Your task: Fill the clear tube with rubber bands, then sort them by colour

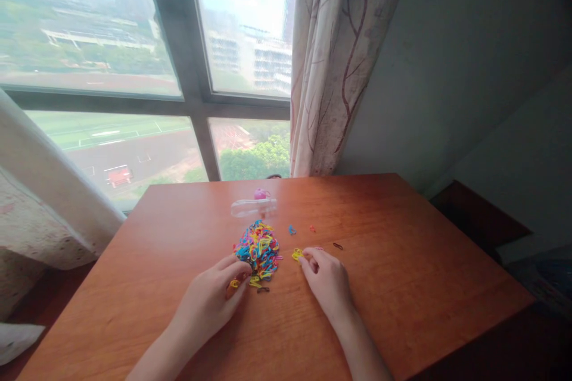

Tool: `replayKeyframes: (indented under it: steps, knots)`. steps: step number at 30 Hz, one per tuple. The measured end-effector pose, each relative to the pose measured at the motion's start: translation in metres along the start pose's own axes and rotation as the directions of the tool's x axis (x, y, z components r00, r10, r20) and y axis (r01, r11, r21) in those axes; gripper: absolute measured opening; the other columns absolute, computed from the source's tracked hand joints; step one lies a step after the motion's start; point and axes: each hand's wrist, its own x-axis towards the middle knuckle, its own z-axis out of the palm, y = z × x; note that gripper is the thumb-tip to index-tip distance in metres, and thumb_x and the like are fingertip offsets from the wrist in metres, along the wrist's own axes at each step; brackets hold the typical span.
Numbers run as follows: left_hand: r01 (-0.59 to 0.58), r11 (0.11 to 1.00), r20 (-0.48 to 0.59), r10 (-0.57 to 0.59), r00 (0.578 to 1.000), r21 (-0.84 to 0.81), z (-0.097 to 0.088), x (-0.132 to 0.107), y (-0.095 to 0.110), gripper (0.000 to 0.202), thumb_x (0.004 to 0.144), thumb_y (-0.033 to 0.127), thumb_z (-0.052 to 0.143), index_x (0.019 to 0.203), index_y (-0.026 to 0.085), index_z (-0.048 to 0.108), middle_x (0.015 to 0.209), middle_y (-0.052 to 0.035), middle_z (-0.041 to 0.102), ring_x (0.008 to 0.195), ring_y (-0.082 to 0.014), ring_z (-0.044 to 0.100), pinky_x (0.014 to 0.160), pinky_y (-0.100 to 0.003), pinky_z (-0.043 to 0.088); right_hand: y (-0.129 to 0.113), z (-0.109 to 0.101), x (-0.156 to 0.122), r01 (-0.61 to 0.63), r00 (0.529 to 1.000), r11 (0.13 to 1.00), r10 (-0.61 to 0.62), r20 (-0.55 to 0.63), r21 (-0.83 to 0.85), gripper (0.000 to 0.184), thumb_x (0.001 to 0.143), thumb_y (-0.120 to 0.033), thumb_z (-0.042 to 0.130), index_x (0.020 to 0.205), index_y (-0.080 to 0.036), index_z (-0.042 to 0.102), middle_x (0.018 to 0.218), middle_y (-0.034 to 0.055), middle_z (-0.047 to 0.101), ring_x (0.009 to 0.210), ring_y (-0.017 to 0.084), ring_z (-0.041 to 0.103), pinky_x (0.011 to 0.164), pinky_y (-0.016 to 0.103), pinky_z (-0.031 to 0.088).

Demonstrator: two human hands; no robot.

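Currently, from the head view, a heap of small plastic clips (259, 247) in blue, yellow, pink, red and dark tones is lying on the brown wooden counter (379, 208), between the two hands but closer to the left one. The left hand (213, 290) is reaching to the heap's near left edge, its fingers curving and its thumb coming up close to the forefinger; whether anything is being pinched there, one cannot tell. Beside the heap's near edge, a dark clip (263, 290) is lying apart. The right hand (329, 281) is bending its fingers beside a little group of yellow clips (297, 255), with thumb and forefinger nearing each other at its edge; the view is not showing clearly whether they are gripping one. Just behind that hand's knuckles, a pink clip (319, 249) is partly showing. Farther back, a blue group of clips (292, 230) and an orange-red clip (312, 228) are lying separately, while a brown clip (338, 246) is resting to the right. Behind the heap, a clear plastic container (243, 208) is lying sideways near a pink-purple object (261, 194). Beyond the counter, a patterned curtain (330, 71) is hanging beside the window (248, 65).
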Motion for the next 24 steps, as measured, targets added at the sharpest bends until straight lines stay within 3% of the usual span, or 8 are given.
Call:
replayKeyframes:
  steps: [6, 11, 18, 24]
  knots:
    - [-0.014, 0.989, 0.099, -0.001, 0.995, 0.15, 0.0, -0.002, 0.002, 0.02, 0.092, 0.022, 0.043, 0.091, 0.026, 0.062, 0.093, 0.0001, 0.066, 0.075, -0.0158, 0.067, 0.063, -0.023, 0.043, -0.002, 0.003, -0.002, 0.039, 0.999, 0.991, -0.036, -0.024, 0.132, 0.014, 0.089, -0.026, 0.057, 0.087, -0.02, 0.07, 0.063, -0.0004, 0.063, 0.057, 0.014, 0.057, 0.06, 0.024, 0.039]
    - [-0.02, 0.977, 0.166, -0.016, 0.986, 0.214, 0.004, -0.001, 0.005, 0.022, 0.093, 0.02, 0.041, 0.09, 0.025, 0.062, 0.09, -0.0009, 0.065, 0.076, -0.0167, 0.067, 0.062, -0.023, 0.042, -0.011, 0.002, -0.006, 0.117, 0.988, 0.975, -0.134, 0.08, 0.188, 0.012, 0.089, -0.023, 0.058, 0.086, -0.021, 0.07, 0.07, 0.0003, 0.067, 0.062, 0.014, 0.059, 0.063, 0.023, 0.041]
    - [0.005, 0.983, 0.158, -0.034, 0.987, 0.184, 0.007, 0.0, 0.004, 0.023, 0.093, 0.019, 0.039, 0.088, 0.024, 0.061, 0.09, -0.0013, 0.064, 0.074, -0.0165, 0.066, 0.063, -0.024, 0.041, -0.023, -0.001, -0.011, 0.188, 0.946, 0.969, -0.222, 0.235, 0.157, 0.007, 0.088, -0.022, 0.062, 0.087, -0.023, 0.069, 0.076, -0.0013, 0.07, 0.069, 0.015, 0.062, 0.068, 0.023, 0.041]
    - [0.015, 0.999, 0.095, -0.018, 0.995, 0.037, 0.005, 0.001, 0.005, 0.019, 0.088, 0.016, 0.044, 0.087, 0.023, 0.061, 0.088, -0.0006, 0.064, 0.075, -0.0146, 0.062, 0.065, -0.022, 0.043, -0.035, -0.002, -0.014, 0.252, 0.888, 0.956, -0.29, 0.356, 0.149, 0.007, 0.088, -0.023, 0.063, 0.084, -0.025, 0.068, 0.083, -0.0036, 0.073, 0.078, 0.014, 0.066, 0.071, 0.022, 0.04]
